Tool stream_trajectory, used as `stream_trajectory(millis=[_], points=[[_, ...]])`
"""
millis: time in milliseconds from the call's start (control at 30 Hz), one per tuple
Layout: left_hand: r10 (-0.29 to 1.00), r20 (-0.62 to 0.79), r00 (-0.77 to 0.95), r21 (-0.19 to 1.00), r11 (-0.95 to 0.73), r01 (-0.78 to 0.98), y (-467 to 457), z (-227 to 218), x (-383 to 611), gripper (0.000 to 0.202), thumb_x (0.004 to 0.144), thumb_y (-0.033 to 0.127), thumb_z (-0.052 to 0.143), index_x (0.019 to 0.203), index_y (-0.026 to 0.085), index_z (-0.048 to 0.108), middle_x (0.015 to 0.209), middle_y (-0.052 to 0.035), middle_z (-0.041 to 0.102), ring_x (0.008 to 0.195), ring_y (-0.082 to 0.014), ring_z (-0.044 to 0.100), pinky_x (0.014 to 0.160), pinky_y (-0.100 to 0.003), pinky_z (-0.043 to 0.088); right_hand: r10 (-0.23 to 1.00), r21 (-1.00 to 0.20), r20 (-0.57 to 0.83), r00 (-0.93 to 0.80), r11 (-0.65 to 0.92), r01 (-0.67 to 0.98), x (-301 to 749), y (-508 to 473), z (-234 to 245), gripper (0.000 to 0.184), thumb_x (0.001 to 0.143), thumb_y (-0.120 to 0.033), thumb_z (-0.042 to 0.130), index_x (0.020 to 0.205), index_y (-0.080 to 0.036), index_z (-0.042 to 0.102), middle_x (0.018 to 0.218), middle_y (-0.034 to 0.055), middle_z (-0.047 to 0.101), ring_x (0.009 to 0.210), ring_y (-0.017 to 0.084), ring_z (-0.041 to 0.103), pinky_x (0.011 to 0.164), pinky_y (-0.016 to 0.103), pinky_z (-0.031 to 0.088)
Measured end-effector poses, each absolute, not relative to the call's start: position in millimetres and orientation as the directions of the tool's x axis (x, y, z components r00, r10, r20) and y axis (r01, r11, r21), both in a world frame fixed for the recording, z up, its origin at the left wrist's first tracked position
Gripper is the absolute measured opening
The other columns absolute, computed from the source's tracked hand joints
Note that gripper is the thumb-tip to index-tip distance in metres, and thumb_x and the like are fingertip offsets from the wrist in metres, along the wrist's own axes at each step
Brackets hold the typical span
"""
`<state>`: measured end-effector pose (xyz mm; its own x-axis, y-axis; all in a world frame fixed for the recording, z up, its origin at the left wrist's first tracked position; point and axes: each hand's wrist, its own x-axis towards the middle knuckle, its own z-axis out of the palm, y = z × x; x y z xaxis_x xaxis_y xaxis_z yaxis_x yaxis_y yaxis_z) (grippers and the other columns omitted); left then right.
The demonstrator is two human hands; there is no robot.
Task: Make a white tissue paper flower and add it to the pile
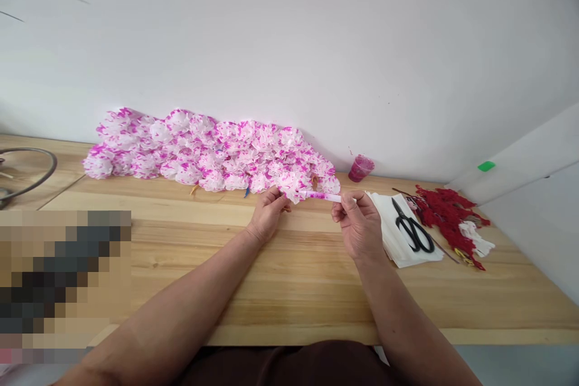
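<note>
My left hand (268, 212) is closed, thumb and fingers pinching the lower edge of a white paper flower (289, 183) with magenta tips. My right hand (360, 222) grips the right end of a slim white stick (323, 196) stained magenta. The stick lies level, its left end touching or just in front of that flower; I cannot tell which. Behind both hands a long heap of similar paper flowers (190, 148) runs along the wall. A clear cup (360, 169) with magenta stains inside stands beyond my right hand.
Right of my right hand, black-handled scissors (412, 228) lie on a stack of white paper sheets (392, 241). Farther right is a heap of red crocheted-looking material (446, 211) with a white piece (474, 238). The wooden table (190, 220) meets a wall (289, 42) behind.
</note>
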<state>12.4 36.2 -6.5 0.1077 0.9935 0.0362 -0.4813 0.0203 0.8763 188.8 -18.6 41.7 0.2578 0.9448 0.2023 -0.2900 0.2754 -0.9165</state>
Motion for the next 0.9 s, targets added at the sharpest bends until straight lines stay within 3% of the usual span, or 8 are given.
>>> stream_trajectory(millis=[200,533,767,900], points=[[0.989,0.003,0.145,0.855,0.073,-0.513,36,-8,12,0.017,0.062,0.027,0.073,0.069,0.017,0.061,0.059,0.0015,0.058,0.057,-0.0104,0.050,0.060,-0.024,0.040,0.949,-0.892,0.167,0.268,0.261,-0.368,192,-16,42,0.024,0.078,-0.038,0.081,0.075,-0.023,0.063,0.062,-0.0034,0.062,0.057,0.010,0.053,0.053,0.023,0.040],[0.982,-0.006,0.190,0.809,0.117,-0.576,37,-10,13,0.017,0.063,0.027,0.075,0.068,0.016,0.062,0.059,0.0001,0.058,0.058,-0.0110,0.051,0.060,-0.024,0.041,0.979,-0.894,-0.015,0.206,0.079,-0.441,189,-15,40,0.034,0.068,-0.041,0.086,0.072,-0.021,0.059,0.062,-0.0039,0.060,0.055,0.008,0.050,0.049,0.020,0.039],[0.979,0.012,0.204,0.815,0.109,-0.569,38,-10,11,0.017,0.064,0.028,0.075,0.068,0.016,0.063,0.060,-0.0008,0.058,0.059,-0.0115,0.051,0.061,-0.025,0.042,0.903,-0.823,-0.109,0.415,0.152,-0.547,214,-2,50,0.048,0.064,-0.054,0.085,0.070,-0.022,0.051,0.060,-0.0064,0.054,0.052,0.008,0.050,0.044,0.022,0.040],[0.978,0.012,0.209,0.813,0.112,-0.572,38,-10,12,0.017,0.064,0.027,0.075,0.067,0.017,0.062,0.059,-0.0002,0.058,0.059,-0.0111,0.051,0.061,-0.024,0.042,0.854,-0.817,-0.086,0.513,0.235,-0.527,234,0,64,0.047,0.065,-0.052,0.085,0.072,-0.022,0.051,0.059,-0.0083,0.053,0.050,0.007,0.050,0.044,0.022,0.041]])
